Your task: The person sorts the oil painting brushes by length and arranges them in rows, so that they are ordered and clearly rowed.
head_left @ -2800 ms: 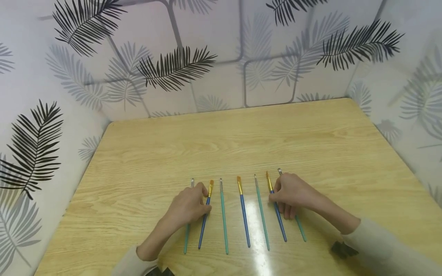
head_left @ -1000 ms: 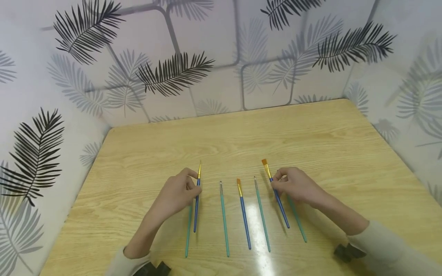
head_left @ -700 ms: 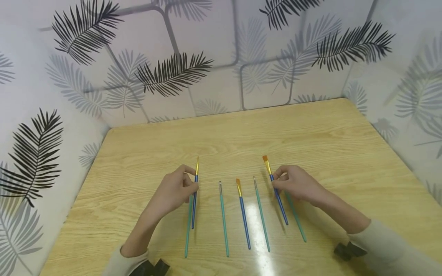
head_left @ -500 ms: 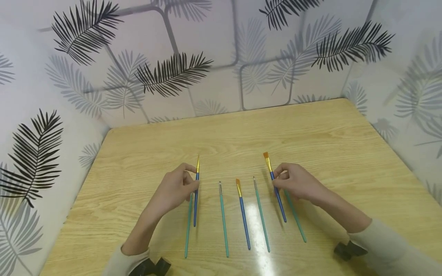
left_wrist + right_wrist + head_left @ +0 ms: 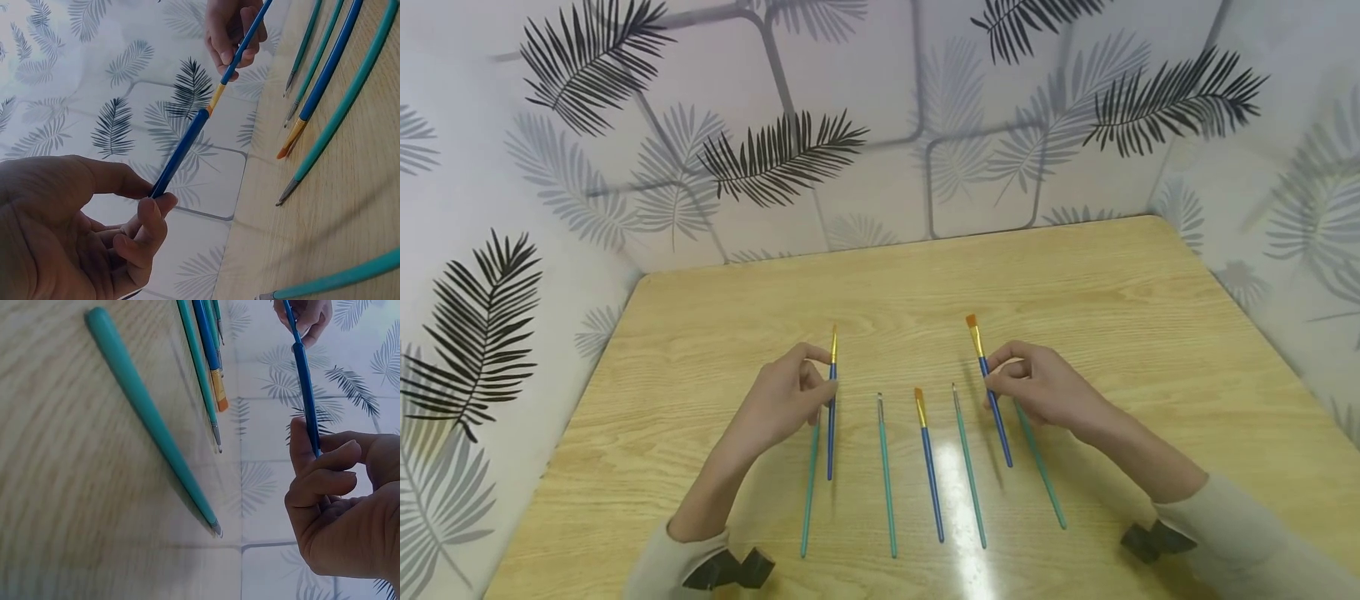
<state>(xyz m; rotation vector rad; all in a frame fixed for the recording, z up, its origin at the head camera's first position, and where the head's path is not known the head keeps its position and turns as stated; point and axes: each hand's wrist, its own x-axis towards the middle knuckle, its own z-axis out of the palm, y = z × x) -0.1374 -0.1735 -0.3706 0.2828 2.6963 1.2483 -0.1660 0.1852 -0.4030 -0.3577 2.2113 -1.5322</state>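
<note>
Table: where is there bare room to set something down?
The table is bare between wall and brushes, left of the left hand, and right of the right hand. Crowded: near middle, where five brushes lie side by side.

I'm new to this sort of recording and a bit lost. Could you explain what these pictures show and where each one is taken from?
There is no machine here: a person works with a bare left hand and right hand. The wide picture comes from a camera on the head, looking forward and down. The two close ones come from a camera on each wrist, so the scene looks turned on its side.

On the wooden table lie five paintbrushes: four green brushes and one blue brush, with two green on either side of it. Each hand pinches another blue-handled brush, raised off the table: the left-hand brush and the right-hand brush. Behind stands a leaf-patterned wall.
</note>
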